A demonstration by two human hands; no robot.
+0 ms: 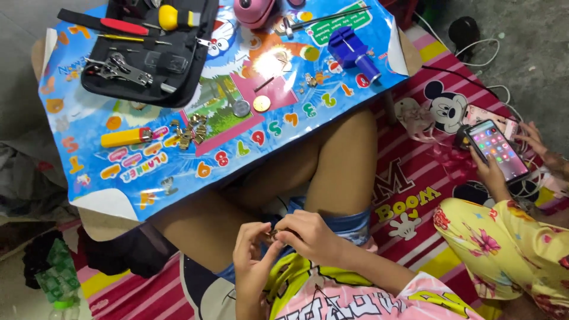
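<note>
Both hands meet over the lap, near the bottom of the view: the left hand (252, 261) and the right hand (308, 236) pinch a small dark part (273, 233) between their fingertips, each grip clenched on it; the part is too small to tell what it is. It sits right at the fingertips, between the two hands, well apart from the table (95, 172). The table, farther off beyond the knees, has a bright blue cartoon cover. On it lie a black tool case (178, 71) at the far left, a yellow tool (125, 137) on the left, a heap of small metal links (188, 131) just right of it, two round discs (251, 106) near the middle, and a blue holder (351, 48) at the far right. On the right, another person in yellow flowered clothes holds a phone (498, 149) above a striped mat (409, 178).
</note>
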